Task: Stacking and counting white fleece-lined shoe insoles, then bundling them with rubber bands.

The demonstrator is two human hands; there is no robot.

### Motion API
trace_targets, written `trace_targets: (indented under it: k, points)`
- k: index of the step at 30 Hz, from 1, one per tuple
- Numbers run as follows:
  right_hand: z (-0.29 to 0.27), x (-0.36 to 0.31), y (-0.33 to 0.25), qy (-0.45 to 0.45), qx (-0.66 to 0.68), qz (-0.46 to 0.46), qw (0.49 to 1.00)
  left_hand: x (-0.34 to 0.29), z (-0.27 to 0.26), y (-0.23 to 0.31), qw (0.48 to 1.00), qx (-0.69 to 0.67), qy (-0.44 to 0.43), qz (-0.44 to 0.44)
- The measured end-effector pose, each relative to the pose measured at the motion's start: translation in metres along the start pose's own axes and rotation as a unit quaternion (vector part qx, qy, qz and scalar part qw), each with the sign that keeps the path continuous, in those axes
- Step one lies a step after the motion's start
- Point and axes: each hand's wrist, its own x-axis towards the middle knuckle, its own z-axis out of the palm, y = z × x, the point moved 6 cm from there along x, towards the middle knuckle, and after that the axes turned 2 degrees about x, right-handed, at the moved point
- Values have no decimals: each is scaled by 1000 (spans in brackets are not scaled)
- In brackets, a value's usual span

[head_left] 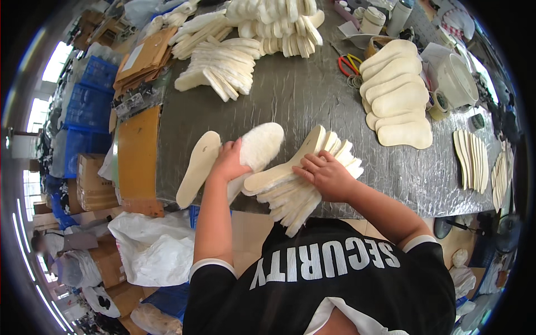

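Head view looks down on two bare hands at the near edge of a grey table [301, 95]. Left hand [228, 162] closes its grip around a fleece-topped insole [259, 148], fingers curled over its left edge; the woolly face points up and the toe slants away to the upper right. Just left of that hand, a smooth cream insole [196, 167] lies flat on the table, sole side up, touching or nearly touching the knuckles. Right hand [326, 176] rests palm down, fingers spread flat, on a fanned stack of insoles [296, 187] that overhangs the table edge; it presses rather than grasps, so its grip is open. The fleece insole overlaps the left end of that stack. Farther right, a second overlapping row of cream insoles [397, 95] runs away from the person. Red-handled scissors [347, 62] lie beyond, and more piled insoles [223, 67] sit at the far left.
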Motion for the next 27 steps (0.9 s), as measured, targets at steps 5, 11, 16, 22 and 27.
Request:
trace_targets:
  k: [5,11,16,22,27]
  points:
    - [0,0,-2,-3,-6,0,1000,-8,0,11,996,-37,51,-69]
    - [5,-2,0,2,2,0,1000,-13,-49,64,984,-41,172,31]
    - [5,-3,-1,-3,-8,5,1000,24,-33,83,979,-46,187,72]
    - [5,-3,-1,-8,3,8,1000,26,-21,51,962,24,271,4]
    - [6,-3,-1,-4,2,4,1000,16,-15,72,970,-105,218,30]
